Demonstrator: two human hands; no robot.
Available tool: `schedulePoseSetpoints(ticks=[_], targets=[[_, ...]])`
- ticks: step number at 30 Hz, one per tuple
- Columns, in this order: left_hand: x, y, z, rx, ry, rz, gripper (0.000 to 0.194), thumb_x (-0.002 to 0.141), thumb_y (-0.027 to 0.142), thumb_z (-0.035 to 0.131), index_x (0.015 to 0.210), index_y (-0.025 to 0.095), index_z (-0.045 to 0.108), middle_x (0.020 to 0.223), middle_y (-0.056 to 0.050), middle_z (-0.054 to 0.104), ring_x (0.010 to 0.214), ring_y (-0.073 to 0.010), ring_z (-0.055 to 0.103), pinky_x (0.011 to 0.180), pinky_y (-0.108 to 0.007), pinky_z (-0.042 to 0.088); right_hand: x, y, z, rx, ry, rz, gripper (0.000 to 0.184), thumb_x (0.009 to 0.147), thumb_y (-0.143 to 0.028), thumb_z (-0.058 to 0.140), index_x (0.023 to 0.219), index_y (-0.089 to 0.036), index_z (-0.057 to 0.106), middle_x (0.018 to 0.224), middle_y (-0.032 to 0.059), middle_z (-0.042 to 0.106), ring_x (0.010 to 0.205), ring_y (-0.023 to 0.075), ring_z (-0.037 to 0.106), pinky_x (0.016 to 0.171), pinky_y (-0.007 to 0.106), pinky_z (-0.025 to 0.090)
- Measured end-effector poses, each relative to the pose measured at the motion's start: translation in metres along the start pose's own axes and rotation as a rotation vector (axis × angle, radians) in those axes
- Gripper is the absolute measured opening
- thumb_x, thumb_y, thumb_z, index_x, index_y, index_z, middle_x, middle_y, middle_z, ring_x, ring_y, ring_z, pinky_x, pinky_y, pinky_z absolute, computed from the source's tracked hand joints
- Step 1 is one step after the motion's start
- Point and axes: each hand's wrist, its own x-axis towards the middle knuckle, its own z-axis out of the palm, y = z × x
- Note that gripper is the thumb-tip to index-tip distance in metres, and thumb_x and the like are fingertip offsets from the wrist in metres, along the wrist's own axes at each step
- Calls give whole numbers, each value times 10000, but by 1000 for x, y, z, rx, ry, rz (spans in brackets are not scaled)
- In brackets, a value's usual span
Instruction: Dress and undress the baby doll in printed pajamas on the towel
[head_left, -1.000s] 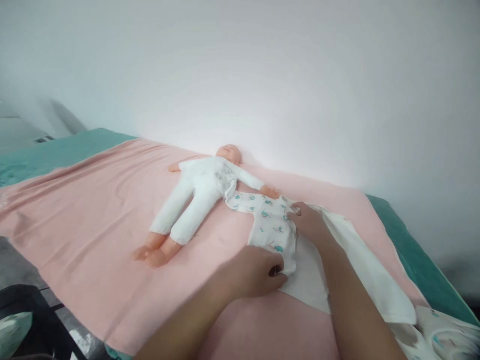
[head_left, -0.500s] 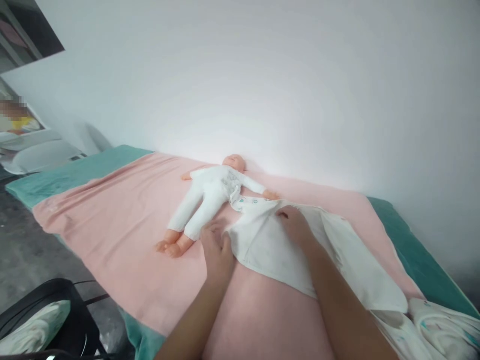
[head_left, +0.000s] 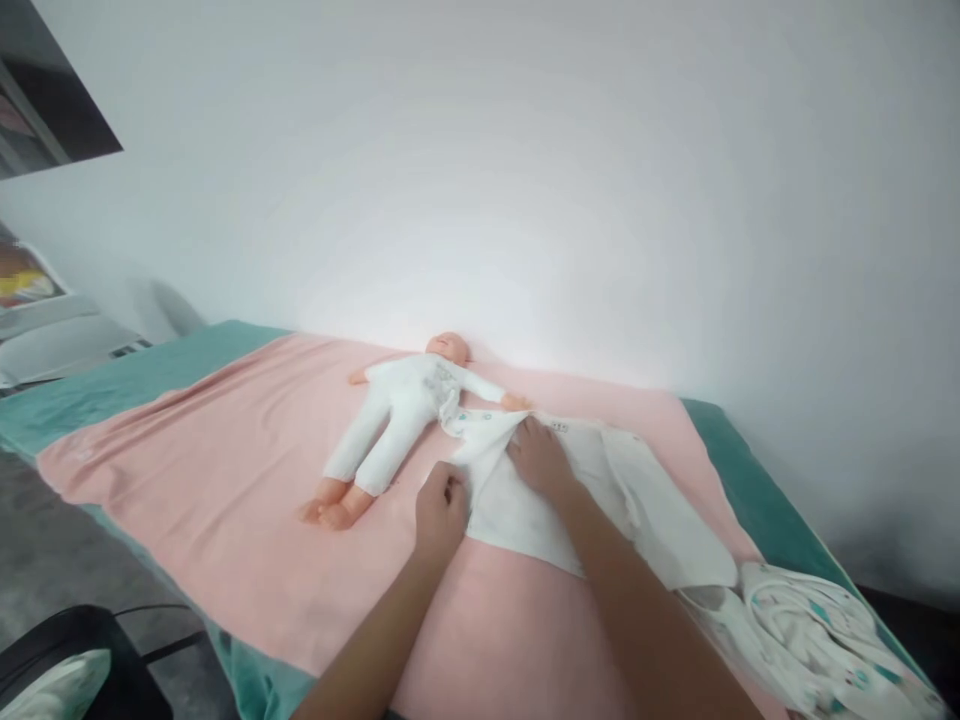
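A baby doll [head_left: 401, 420] in a white suit lies on its back on a pink sheet [head_left: 225, 470], head toward the wall. Beside it lies a white cloth [head_left: 525, 505] folded over a small printed baby garment [head_left: 480, 425], of which only a strip shows. My left hand [head_left: 442, 505] is closed on the cloth's left edge. My right hand [head_left: 536, 458] lies flat on top of the cloth, fingers stretched toward the doll's arm.
The sheet covers a teal mattress [head_left: 757, 500] set against a white wall. More printed baby clothes [head_left: 817, 625] are bunched at the right. A dark chair [head_left: 67, 665] with a cushion stands at the lower left, and a white chair [head_left: 52, 340] at far left.
The white cloth has been folded leftward over the printed garment, which was in plain sight a second ago. My left hand moved left to the cloth's edge; my right hand slid toward the doll.
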Motion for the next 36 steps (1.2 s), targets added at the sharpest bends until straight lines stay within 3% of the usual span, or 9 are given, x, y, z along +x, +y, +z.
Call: schedulePoseSetpoints(ticks=[5,9,13,15,17,19,22,30,36], targets=[[6,-7,0,-142,70,-144,94,761,171,443,772,206,529,674,26,518,638,-140,478,609,-247,371,-47,-29,-14,65,-146,-153,595,961,-426,338,1416,-47,396,1496,204,369,1404,278,283,1129,431,221],[6,-9,0,-132,37,-149,97,741,188,450,762,202,543,658,24,535,640,-148,500,621,-254,384,-95,-46,-51,284,-325,-335,629,935,-443,411,1467,-112,345,1554,158,280,1441,250,221,1156,429,189],[6,-7,0,-85,4,-174,100,733,202,441,748,200,540,663,19,552,645,-152,511,619,-254,382,-117,-15,-102,666,-542,-327,476,896,-463,489,1317,-255,570,1423,51,514,1312,222,460,1083,375,343],[7,-5,-1,-73,-13,-178,101,733,207,437,744,200,538,667,18,556,653,-153,513,624,-253,383,-116,21,-121,746,-384,-57,390,892,-466,476,1177,-280,664,1265,40,643,1157,225,587,966,364,444],[7,-3,-1,-65,-22,-180,106,734,211,435,739,200,541,660,19,551,650,-152,508,619,-250,379,-114,64,-133,612,-73,276,369,850,-450,509,1084,-233,692,1174,72,683,1054,236,625,898,348,458],[7,-1,-2,-53,-25,-183,114,734,216,436,732,200,549,647,21,544,638,-149,497,610,-248,373,-117,101,-137,395,115,579,380,824,-459,502,1007,-191,700,1065,100,709,943,248,642,799,338,459],[7,1,-2,-41,-27,-186,129,736,222,440,728,198,566,646,21,549,643,-148,495,624,-248,380,-129,131,-135,228,82,794,484,808,-588,462,896,-185,713,925,117,722,791,248,636,646,316,424],[7,-2,-4,-11,-47,-185,144,746,234,439,740,196,578,689,11,578,696,-159,521,666,-257,404,-139,122,-119,154,-168,693,433,783,-593,483,681,-215,668,781,90,691,653,221,593,567,306,365],[7,-4,-3,-9,-64,-197,141,752,231,441,750,196,578,717,10,598,723,-164,542,681,-261,415,-139,119,-121,389,34,584,319,822,-469,491,799,-197,657,799,47,698,771,222,613,676,310,443]])
